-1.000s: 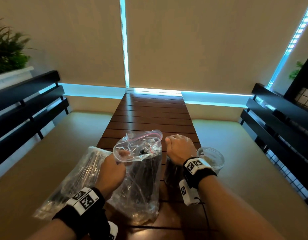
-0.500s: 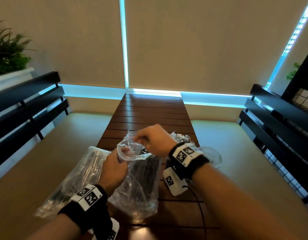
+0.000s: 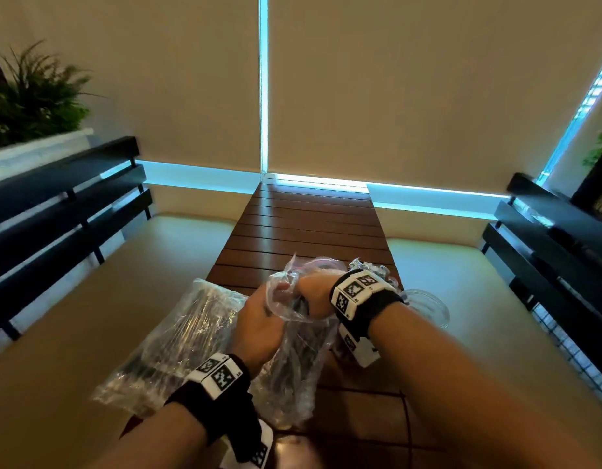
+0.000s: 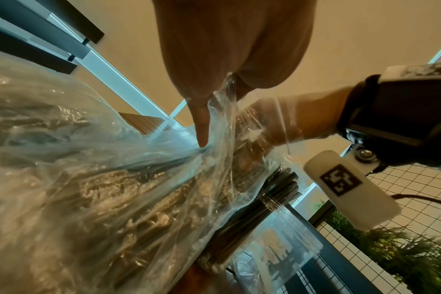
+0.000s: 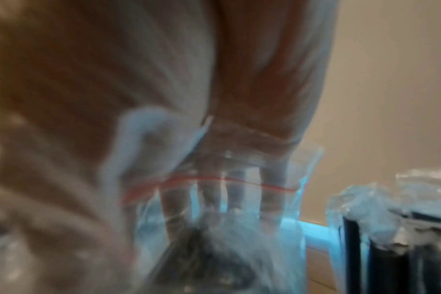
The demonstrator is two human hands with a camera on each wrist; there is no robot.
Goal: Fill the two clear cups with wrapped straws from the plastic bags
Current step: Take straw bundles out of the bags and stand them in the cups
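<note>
A clear zip bag of dark wrapped straws stands on the wooden table. My left hand pinches its rim and holds the mouth apart; the pinch shows in the left wrist view. My right hand is pushed down into the mouth, and its fingers lie straight behind the plastic above the straws. No straw is visibly held. One clear cup packed with black straws stands just right of the bag. The other clear cup stands further right, partly hidden by my right wrist.
A second clear bag of straws lies at the table's left edge and overhangs it. Beige bench seats with black slatted backs flank the narrow table. Bare table stretches beyond the bags to the window blinds.
My right hand left the straw-filled cup, crossed left to the bag mouth and has gone down inside it. My left hand has kept its hold on the rim.
</note>
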